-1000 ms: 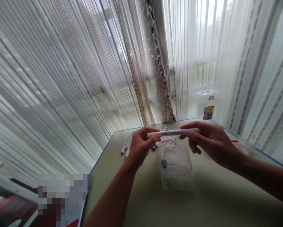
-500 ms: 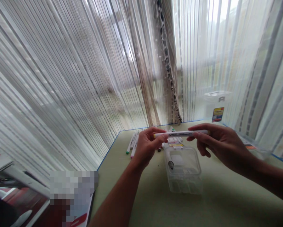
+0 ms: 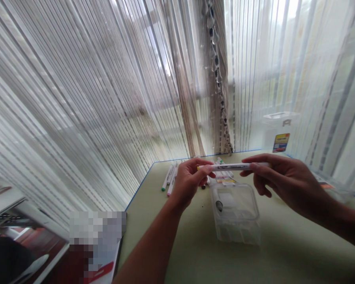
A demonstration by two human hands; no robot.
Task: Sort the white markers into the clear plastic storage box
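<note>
A white marker (image 3: 232, 167) with yellow ends and dark print lies level across both hands, above the table. My left hand (image 3: 192, 179) pinches its left end between thumb and fingers. Its right end is gripped by my right hand (image 3: 276, 173), the lower fingers curled beneath. Below the marker stands a clear plastic box (image 3: 236, 213) with a lid and a dark oval spot on the left. Several white markers (image 3: 169, 179), some with green or pink ends, lie behind my left hand, which partly hides them.
At the back right stands a clear container (image 3: 279, 130) with a yellow and blue label. A clear plastic piece (image 3: 333, 187) lies behind my right forearm. Striped sheer curtains (image 3: 106, 79) hang past the blue-edged table (image 3: 147, 221). Shelving (image 3: 26, 232) is at lower left.
The whole view has shifted slightly, so the hands, marker and box appear a little further right. Both hands keep the same hold on the marker.
</note>
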